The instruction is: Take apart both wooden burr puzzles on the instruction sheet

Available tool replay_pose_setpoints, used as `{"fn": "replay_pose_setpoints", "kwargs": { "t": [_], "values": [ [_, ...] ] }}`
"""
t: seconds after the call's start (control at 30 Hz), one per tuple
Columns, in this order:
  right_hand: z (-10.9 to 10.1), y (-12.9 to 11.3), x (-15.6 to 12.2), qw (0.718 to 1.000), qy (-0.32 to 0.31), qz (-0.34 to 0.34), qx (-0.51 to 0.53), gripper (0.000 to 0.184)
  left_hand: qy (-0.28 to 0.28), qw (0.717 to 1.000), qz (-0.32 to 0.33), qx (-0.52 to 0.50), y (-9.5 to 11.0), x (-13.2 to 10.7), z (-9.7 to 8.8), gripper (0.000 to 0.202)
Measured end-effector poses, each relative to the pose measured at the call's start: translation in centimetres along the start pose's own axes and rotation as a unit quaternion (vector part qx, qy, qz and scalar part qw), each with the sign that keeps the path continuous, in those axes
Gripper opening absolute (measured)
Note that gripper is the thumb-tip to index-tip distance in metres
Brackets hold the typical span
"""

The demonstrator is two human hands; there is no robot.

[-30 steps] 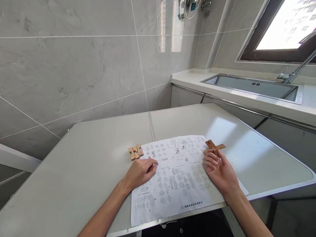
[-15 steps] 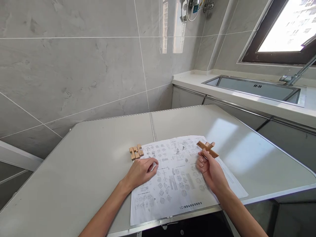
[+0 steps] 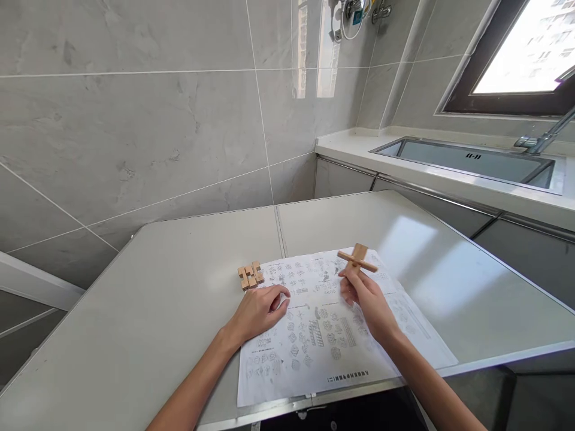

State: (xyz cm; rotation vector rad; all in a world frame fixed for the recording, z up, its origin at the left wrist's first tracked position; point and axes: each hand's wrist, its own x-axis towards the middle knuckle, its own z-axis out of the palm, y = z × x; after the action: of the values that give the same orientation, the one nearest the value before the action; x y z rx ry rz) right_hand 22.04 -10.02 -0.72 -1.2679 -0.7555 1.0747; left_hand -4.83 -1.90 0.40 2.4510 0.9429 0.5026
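Note:
My right hand [image 3: 365, 294] pinches crossed wooden puzzle pieces [image 3: 358, 258] between thumb and fingers, lifted over the upper right of a printed instruction sheet [image 3: 305, 383]. One flat piece points away from me, and a thin stick crosses it. The sheet is covered in small line drawings. My left hand [image 3: 263, 308] lies on the sheet's left side, fingers loosely bent and thumb apart, with nothing seen in it. Just beyond its knuckles, several notched wooden blocks [image 3: 250, 276] sit in a small cluster at the sheet's upper left corner.
Under the sheet is a pale table [image 3: 179, 317] with a seam across it. A second sheet [image 3: 424, 326] shows beneath at the right. Beyond stand a grey tiled wall [image 3: 179, 131] and a counter with a sink [image 3: 476, 164] and tap [image 3: 539, 142].
My right hand has moved left over the sheet and turned the crossed wooden pieces, so the flat one now points away. My left hand and the block cluster stay put.

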Motion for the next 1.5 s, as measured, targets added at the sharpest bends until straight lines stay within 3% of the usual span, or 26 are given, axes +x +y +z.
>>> {"fn": "replay_pose_setpoints", "kwargs": {
  "t": [0.17,0.27,0.33,0.5,0.7,0.8,0.93,1.3,1.5],
  "values": [
    [3.4,-0.7,2.8,0.990,-0.136,-0.019,-0.025,0.049,0.043,0.993,-0.061,-0.089,0.6,0.5,0.5,0.024],
    [5.0,0.1,3.8,0.978,-0.200,-0.037,-0.036,0.053,0.108,0.953,-0.113,-0.261,0.8,1.5,1.1,0.037],
    [5.5,0.7,3.8,0.972,-0.224,-0.049,-0.044,0.054,0.117,0.919,-0.113,-0.358,0.8,2.6,1.5,0.056],
    [5.2,1.3,3.3,0.959,-0.262,-0.077,-0.077,0.051,0.046,0.865,-0.063,-0.495,0.7,5.0,2.3,0.087],
    [4.8,1.1,2.8,0.947,-0.285,-0.092,-0.116,0.046,-0.012,0.823,-0.025,-0.567,1.5,4.8,2.7,0.087],
    [4.9,1.1,2.6,0.943,-0.295,-0.091,-0.121,0.039,-0.021,0.819,-0.035,-0.572,1.7,4.4,2.7,0.080],
    [4.8,0.9,2.6,0.940,-0.312,-0.081,-0.111,0.031,0.000,0.836,-0.039,-0.548,1.5,4.3,2.8,0.075],
    [4.0,-0.1,3.0,0.927,-0.373,-0.028,-0.040,0.046,0.020,0.827,-0.033,-0.561,0.9,4.3,2.6,0.074],
    [3.9,0.0,2.8,0.920,-0.391,-0.017,-0.035,0.044,-0.026,0.830,-0.026,-0.557,1.2,4.3,2.4,0.082]
  ]
}}
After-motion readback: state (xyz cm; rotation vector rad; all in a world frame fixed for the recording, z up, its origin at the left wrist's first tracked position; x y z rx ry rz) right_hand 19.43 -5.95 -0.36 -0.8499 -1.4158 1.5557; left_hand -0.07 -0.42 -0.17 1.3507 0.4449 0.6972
